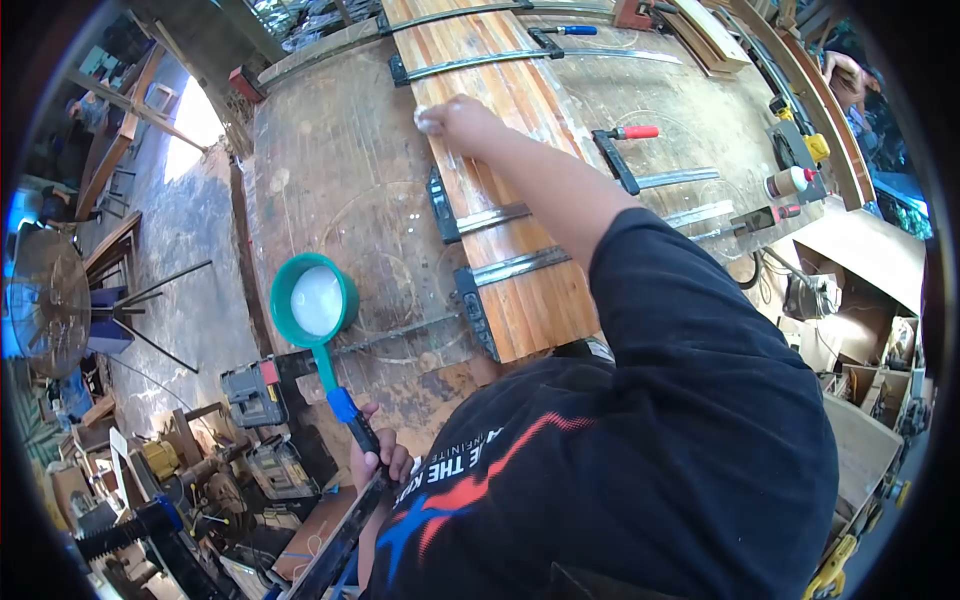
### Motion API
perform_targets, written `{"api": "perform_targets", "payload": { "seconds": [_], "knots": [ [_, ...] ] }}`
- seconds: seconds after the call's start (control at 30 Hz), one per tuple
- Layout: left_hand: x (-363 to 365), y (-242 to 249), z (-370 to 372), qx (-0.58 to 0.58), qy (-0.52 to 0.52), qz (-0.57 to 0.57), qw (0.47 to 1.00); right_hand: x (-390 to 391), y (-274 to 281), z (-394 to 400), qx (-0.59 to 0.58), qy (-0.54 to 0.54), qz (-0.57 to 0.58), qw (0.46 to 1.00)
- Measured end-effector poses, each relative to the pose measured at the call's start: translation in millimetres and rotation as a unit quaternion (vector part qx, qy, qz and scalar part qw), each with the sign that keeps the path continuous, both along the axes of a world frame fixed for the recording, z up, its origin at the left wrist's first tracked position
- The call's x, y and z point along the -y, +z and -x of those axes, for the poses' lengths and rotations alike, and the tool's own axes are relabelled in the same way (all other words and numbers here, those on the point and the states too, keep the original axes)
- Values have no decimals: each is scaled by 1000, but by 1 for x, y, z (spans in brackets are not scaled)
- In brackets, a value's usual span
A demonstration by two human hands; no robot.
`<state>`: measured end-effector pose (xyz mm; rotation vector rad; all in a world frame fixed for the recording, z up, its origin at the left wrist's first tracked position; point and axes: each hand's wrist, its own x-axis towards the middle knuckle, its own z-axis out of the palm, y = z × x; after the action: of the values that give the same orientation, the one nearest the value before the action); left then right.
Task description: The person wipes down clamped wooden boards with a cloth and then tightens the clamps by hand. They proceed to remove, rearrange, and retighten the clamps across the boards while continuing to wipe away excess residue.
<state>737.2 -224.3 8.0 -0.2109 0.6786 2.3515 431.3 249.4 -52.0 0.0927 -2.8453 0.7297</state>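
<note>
My right hand (462, 125) is closed on a white wad (430, 121), perhaps a rag, at the left edge of a striped wood panel (545, 310). Several bar clamps lie across the panel, among them one with a black jaw (443, 205) and one nearer me (477, 315). Low at my left side, my left hand (385, 458) wraps round a clamp (362, 432) with a blue and black handle and a long dark bar. Just beyond it, a green dipper (345, 305) with white contents rests on the workbench (330, 180), its handle overlapped by the blue clamp handle.
A red-handled clamp (636, 132) and a white bottle (790, 181) are on the bench's right. Boards (700, 40) lie at the far right. A fan (45, 300) stands left, and tool cases (252, 395) sit below the bench edge. Another person (848, 80) is far right.
</note>
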Motion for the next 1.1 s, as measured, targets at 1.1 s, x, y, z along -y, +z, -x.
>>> {"api": "perform_targets", "payload": {
  "seconds": [1.1],
  "knots": [
    [-83, 10, -24, 11, -33, -5, 999, -86, -1, 11, -39, -53, -74, 995]
  ]
}}
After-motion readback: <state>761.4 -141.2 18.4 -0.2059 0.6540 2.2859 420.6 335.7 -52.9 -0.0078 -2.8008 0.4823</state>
